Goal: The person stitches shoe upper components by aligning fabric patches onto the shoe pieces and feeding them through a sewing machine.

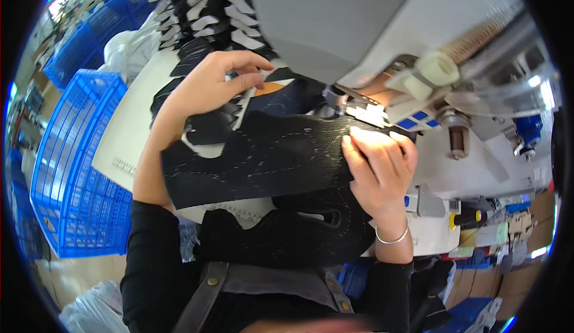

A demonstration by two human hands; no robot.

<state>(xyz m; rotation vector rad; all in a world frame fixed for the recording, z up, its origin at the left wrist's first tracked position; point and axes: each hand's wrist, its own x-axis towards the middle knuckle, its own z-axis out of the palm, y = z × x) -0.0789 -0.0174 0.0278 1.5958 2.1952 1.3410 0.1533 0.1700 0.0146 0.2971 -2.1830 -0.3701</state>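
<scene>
A black mesh fabric piece (257, 153) with pale dashed stitch lines lies across the bed of a sewing machine (335, 28). Its right end sits by the lit presser foot (368, 115). My right hand (382, 168) presses on that end with fingers laid flat, close to the foot. Beyond the fabric, my left hand (224, 79) is raised over dark cut pieces, thumb and fingers apart, with nothing visible between them. My left forearm passes beside the fabric's left end. A second black shaped piece (269, 237) with a slot hangs nearer my lap.
Rows of small black and white cut pieces (206, 10) stand at the back left. A blue plastic crate (78, 171) is left of the pale tabletop (128, 118). A yellow-and-black spool (465, 218) lies on the right. The machine head overhangs the work.
</scene>
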